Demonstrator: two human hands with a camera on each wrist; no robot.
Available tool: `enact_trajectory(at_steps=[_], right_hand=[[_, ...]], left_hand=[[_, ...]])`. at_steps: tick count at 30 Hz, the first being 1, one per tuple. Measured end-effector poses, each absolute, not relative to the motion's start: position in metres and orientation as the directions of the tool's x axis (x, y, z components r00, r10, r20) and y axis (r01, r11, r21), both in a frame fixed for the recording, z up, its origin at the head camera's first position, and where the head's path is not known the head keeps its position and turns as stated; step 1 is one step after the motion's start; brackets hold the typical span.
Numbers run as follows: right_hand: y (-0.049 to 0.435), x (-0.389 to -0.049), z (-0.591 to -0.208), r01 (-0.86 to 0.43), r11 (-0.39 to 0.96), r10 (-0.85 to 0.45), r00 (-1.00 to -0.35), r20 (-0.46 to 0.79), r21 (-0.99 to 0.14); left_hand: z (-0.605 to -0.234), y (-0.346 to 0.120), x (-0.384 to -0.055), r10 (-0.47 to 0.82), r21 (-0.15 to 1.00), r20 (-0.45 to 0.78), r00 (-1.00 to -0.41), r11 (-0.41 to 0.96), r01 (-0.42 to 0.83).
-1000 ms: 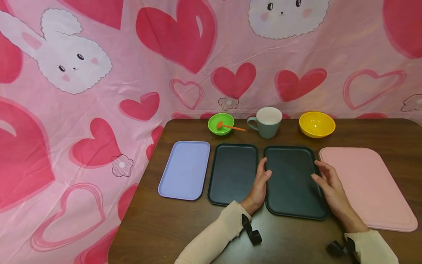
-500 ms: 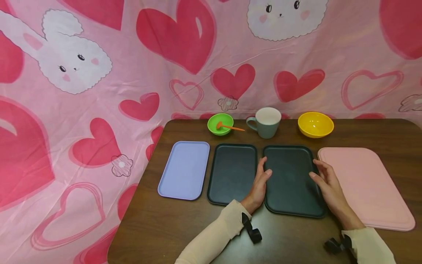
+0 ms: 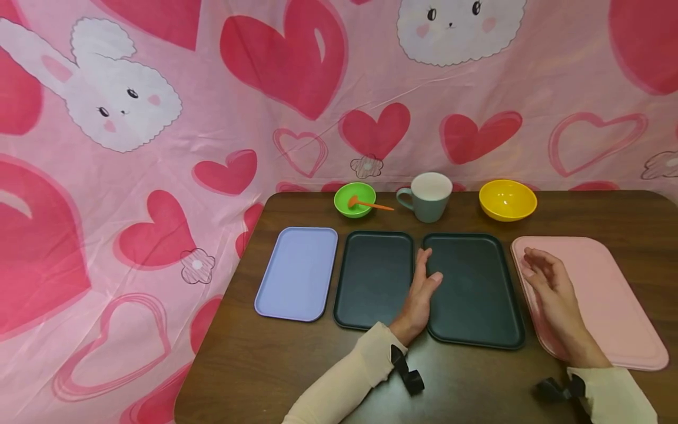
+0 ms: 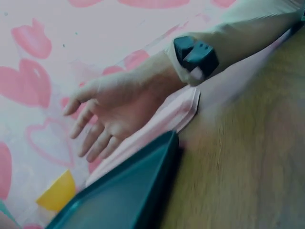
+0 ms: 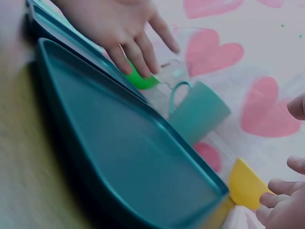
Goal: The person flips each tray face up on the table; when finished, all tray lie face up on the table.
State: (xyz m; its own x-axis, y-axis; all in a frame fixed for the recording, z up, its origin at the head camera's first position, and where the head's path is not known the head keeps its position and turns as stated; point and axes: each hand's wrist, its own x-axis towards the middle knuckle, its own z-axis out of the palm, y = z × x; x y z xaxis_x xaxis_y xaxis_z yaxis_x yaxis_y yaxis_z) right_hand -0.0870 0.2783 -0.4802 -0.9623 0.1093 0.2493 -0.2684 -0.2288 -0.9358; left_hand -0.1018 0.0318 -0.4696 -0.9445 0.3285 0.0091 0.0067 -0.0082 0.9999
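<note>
Two dark rectangular trays lie side by side, the left dark tray [image 3: 371, 277] and the right dark tray [image 3: 471, 288]. My left hand [image 3: 415, 300] is over the gap between them, thumb up, fingers extended and holding nothing. To the right, my right hand [image 3: 558, 303] is raised over the left side of the pink board [image 3: 609, 306], its fingers loosely bent around nothing. The left wrist view shows this right hand [image 4: 119, 105] apart from the dark tray [image 4: 128, 191]. Over the tray's far side in the right wrist view, the left hand [image 5: 114, 26] has its fingers spread.
A lavender tray [image 3: 298, 274] lies at the left of the wooden table [image 3: 254, 371]. Along the back stand a green bowl [image 3: 344, 203] with an orange spoon [image 3: 373, 205] across it, a grey-green mug [image 3: 431, 203] and a yellow bowl [image 3: 508, 203]. A pink heart-print cloth [image 3: 243, 76] hangs behind.
My right hand has left the right edge of the right dark tray and moved right, over the pink board. The left hand has shifted only slightly; the trays stay in place.
</note>
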Motion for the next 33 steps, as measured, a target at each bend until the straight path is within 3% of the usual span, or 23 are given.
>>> enact_trajectory(at_steps=[5, 15, 23, 33], right_hand=[[0.296, -0.088, -0.477, -0.321, -0.214, 0.158, -0.943, 0.292, -0.923], [0.335, -0.091, -0.472, -0.400, -0.391, 0.254, -0.912, 0.321, -0.829], [0.370, -0.082, -0.471, -0.369, -0.252, 0.341, -0.899, 0.275, -0.895], [0.414, -0.078, -0.490, -0.395, -0.318, 0.356, -0.892, 0.278, -0.862]], left_hand=[[-0.460, 0.046, -0.095, 0.349, 0.999, 0.037, -0.936, -0.025, 0.030], [-0.446, 0.092, -0.079, 0.353, 1.000, -0.005, -0.936, -0.009, -0.009], [-0.440, 0.128, -0.064, 0.389, 0.998, -0.062, -0.919, 0.023, -0.058], [-0.441, 0.167, -0.059, 0.405, 0.995, -0.093, -0.910, 0.061, -0.075]])
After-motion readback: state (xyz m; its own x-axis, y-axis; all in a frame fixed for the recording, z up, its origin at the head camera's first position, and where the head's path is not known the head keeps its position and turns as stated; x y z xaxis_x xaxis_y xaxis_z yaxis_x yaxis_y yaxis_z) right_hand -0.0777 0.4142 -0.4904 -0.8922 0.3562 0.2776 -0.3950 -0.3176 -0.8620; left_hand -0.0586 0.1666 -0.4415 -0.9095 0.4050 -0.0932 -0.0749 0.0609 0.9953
